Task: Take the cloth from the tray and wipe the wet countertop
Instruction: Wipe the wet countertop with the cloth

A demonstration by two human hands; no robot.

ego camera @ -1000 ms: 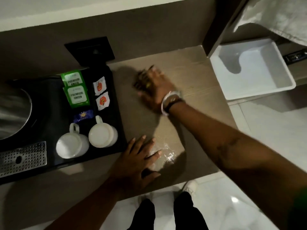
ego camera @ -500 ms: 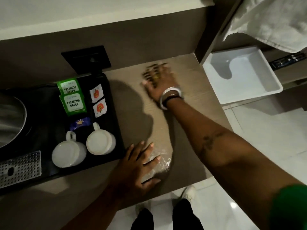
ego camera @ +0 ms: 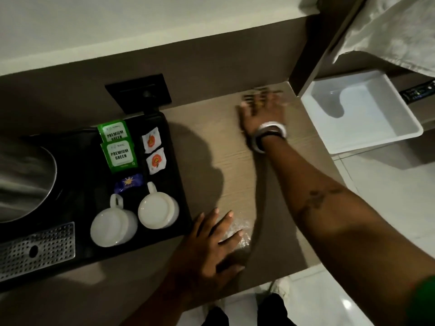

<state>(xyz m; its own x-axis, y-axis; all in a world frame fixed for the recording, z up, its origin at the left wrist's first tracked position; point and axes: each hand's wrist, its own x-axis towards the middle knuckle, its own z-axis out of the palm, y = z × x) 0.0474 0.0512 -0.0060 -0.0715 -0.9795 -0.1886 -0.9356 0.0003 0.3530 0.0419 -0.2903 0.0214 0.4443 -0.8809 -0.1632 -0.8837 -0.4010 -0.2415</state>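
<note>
My right hand [ego camera: 261, 116] presses flat on a dark striped cloth [ego camera: 261, 94] at the far right corner of the wood-grain countertop [ego camera: 235, 170]; only the cloth's blurred edge shows beyond my fingers. My left hand [ego camera: 211, 245] rests on the near part of the counter with fingers spread and nothing in it. Its fingertips touch a shiny wet patch [ego camera: 242, 234]. The white tray [ego camera: 407, 118] sits on a lower shelf to the right, with nothing in it.
A black tray [ego camera: 181, 184] to the left holds two white cups [ego camera: 157, 209], green tea sachets [ego camera: 118, 152] and small packets. A steel kettle [ego camera: 23, 182] and a perforated drip grille [ego camera: 35, 250] lie further left. A white towel [ego camera: 388, 31] hangs top right, above a remote [ego camera: 419, 91].
My right hand has slid the cloth to the right along the back of the counter, toward the far right corner. My left hand has stayed planted by the wet patch.
</note>
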